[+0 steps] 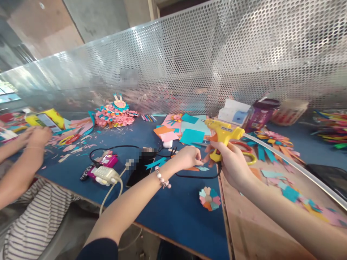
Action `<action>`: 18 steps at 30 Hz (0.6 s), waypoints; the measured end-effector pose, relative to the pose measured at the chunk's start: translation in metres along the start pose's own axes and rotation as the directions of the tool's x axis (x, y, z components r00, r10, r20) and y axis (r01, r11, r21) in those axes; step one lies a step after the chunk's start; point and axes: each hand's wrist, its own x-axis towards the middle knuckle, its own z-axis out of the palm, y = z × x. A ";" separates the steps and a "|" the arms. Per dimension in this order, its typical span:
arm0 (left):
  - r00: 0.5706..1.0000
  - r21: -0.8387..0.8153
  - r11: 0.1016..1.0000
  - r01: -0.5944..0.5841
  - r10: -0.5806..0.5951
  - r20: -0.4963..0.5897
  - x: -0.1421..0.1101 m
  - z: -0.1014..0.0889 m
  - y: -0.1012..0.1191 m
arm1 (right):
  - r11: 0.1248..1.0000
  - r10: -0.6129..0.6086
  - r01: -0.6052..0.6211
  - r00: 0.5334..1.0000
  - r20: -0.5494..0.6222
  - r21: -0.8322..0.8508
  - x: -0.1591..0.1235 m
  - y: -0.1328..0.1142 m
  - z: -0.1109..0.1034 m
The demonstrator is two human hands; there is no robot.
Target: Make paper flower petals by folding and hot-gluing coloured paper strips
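Note:
My right hand (230, 159) is wrapped round the handle of a yellow glue gun (222, 133), whose nozzle points left. A long pale glue stick (287, 164) runs out of its back end. My left hand (191, 158), with a beaded bracelet (162, 179) at the wrist, is closed in a pinch just left of the gun. What its fingertips hold, if anything, I cannot make out. Scissors with red and yellow handles (251, 158) lie behind my right hand. Below the hands, a round many-coloured paper flower (209, 198) rests on the blue table (181, 213).
Paper sheets (192, 136) lie at the back. A power strip (105, 174) with cables and a dark phone (141, 168) are at left. A purple cup (261, 113) stands back right. Another person's hands (36, 137) work at far left. A perforated metal panel (173, 65) rises behind.

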 end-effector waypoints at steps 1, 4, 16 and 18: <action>1.000 -0.040 0.999 0.008 -0.009 -0.020 0.001 -0.002 -0.002 | 1.000 -0.002 0.002 1.000 -0.016 0.012 0.000 0.002 0.000; 0.994 -0.136 0.990 0.036 -0.050 -0.100 0.001 -0.012 -0.008 | 0.998 -0.035 0.038 0.998 -0.061 0.048 -0.002 0.007 0.000; 0.934 -0.705 0.708 0.042 -0.279 -0.224 -0.026 -0.052 -0.024 | 0.997 -0.038 0.033 0.997 0.067 0.066 -0.017 0.025 0.005; 0.923 -0.748 0.661 0.064 -0.324 -0.207 -0.026 -0.052 -0.029 | 0.999 -0.032 0.028 0.993 0.117 0.037 -0.021 0.028 0.005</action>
